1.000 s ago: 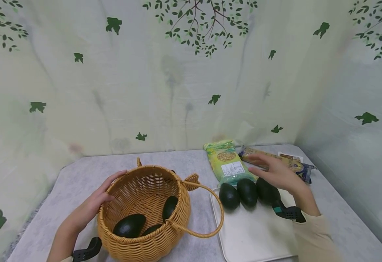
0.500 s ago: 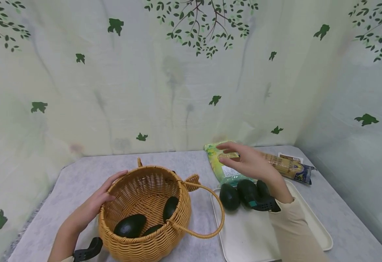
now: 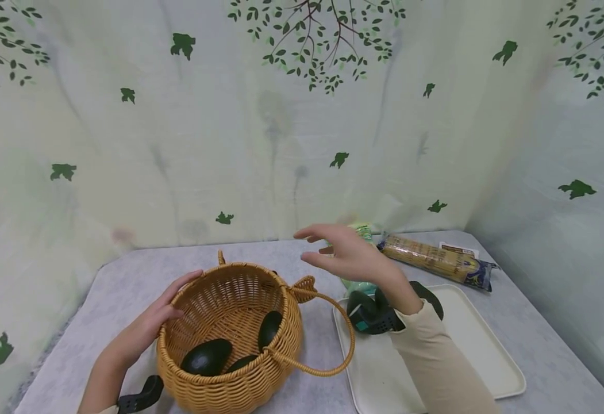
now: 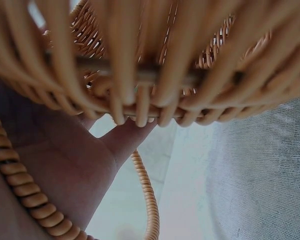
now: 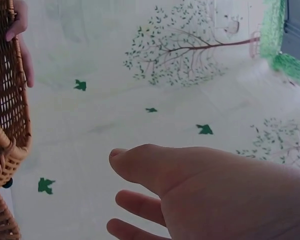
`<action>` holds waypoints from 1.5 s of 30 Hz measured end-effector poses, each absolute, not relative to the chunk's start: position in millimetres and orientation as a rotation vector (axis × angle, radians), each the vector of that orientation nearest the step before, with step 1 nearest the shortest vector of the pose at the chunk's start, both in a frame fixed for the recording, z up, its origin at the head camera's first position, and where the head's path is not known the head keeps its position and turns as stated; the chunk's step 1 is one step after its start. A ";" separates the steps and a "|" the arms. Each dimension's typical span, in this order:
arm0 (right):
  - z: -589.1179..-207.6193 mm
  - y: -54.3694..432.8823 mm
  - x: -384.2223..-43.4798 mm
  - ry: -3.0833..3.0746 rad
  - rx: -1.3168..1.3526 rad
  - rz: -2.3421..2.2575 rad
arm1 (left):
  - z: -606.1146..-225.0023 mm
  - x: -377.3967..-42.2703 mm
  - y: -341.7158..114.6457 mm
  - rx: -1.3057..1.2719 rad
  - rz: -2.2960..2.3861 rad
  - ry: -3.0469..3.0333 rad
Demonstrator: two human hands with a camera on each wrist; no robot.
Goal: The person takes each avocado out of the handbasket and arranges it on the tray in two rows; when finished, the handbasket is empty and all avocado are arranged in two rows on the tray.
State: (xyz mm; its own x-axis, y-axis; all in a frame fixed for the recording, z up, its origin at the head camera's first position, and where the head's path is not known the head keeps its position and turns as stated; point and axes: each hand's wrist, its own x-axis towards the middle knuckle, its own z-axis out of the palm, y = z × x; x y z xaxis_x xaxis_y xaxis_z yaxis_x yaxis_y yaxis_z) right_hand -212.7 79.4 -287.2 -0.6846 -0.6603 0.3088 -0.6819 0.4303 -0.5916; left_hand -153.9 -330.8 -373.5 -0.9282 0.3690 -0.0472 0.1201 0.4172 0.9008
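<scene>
The left hand [image 3: 149, 322] grips the rim of the wicker basket [image 3: 219, 394] on the bench [image 3: 136, 276]; only the head view shows three avocados [image 3: 206, 356] inside. The left wrist view instead reveals a coiled handle [image 4: 15, 176] passing before that palm. The right hand [image 3: 350, 256] hovers unladen beyond the tray [image 3: 376, 374], its wrist view showing thumb and two fingers parted.

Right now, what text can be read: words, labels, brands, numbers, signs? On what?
None legible.
Long yellow pack: print too blurred to read.
Small flat item behind it: print too small to read.
Green bag: mostly hidden behind the right hand; no text readable.
</scene>
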 end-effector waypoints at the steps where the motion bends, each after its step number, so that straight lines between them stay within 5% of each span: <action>1: -285.8 75.2 -212.3 -2.634 1.249 1.108 | -373.7 -153.4 -331.1 0.428 1.521 2.433; 45: -292.7 -50.0 -201.5 -3.005 1.794 0.659 | -371.9 -151.9 -332.1 0.418 1.516 2.431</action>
